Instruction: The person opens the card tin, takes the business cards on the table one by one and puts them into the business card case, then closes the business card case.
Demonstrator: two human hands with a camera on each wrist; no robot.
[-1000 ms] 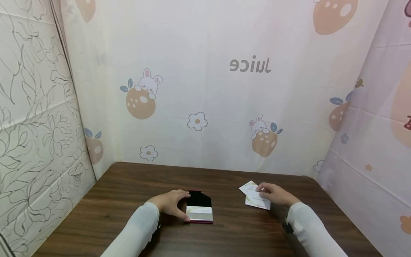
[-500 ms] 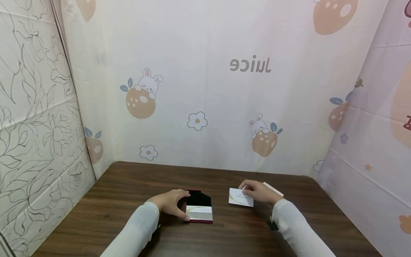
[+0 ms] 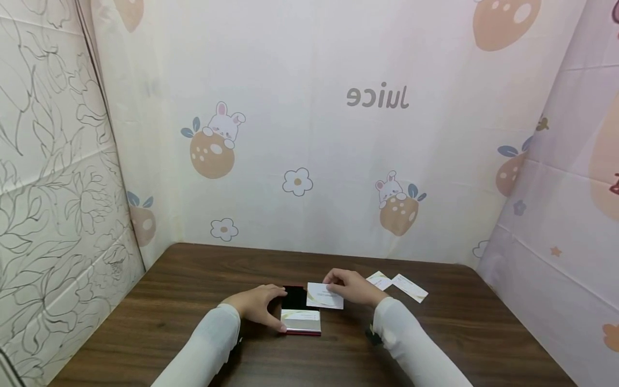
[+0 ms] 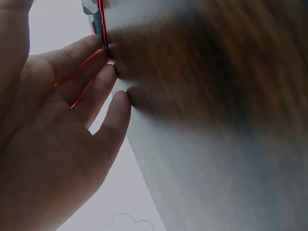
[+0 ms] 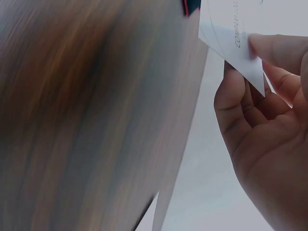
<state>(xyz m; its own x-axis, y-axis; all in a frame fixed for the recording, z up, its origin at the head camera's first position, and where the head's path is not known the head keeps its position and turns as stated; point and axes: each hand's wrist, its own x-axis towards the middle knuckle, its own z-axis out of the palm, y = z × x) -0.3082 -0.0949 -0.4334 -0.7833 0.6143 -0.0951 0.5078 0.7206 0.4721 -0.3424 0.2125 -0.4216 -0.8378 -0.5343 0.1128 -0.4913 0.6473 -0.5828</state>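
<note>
**Card poised over an open card case**

A white business card (image 3: 325,295) is pinched in the right hand (image 3: 352,286), held just above the far right corner of the open card case (image 3: 300,312). The case lies on the dark wood worktop (image 3: 169,301), its black-lined lid folded back and its near half showing a pale card already inside. The card is held nearly flat, long edge toward the case, a hold that would suit sliding it in.

The left hand (image 3: 258,305) rests against the case's left side, fingers curved round its edge, probably to keep it from slipping on the smooth wood.

Two more business cards (image 3: 397,284) lie loose on the worktop, to the right of the right hand and apart from the case.

The head view gives the whole layout. The right wrist view adds the grip: the thumb lies on the card's face, fingers beneath, with part of a printed word legible. The left wrist view shows the fingertips (image 4: 113,72) touching the case's red rim (image 4: 101,24); the worktop there is blurred.
</note>
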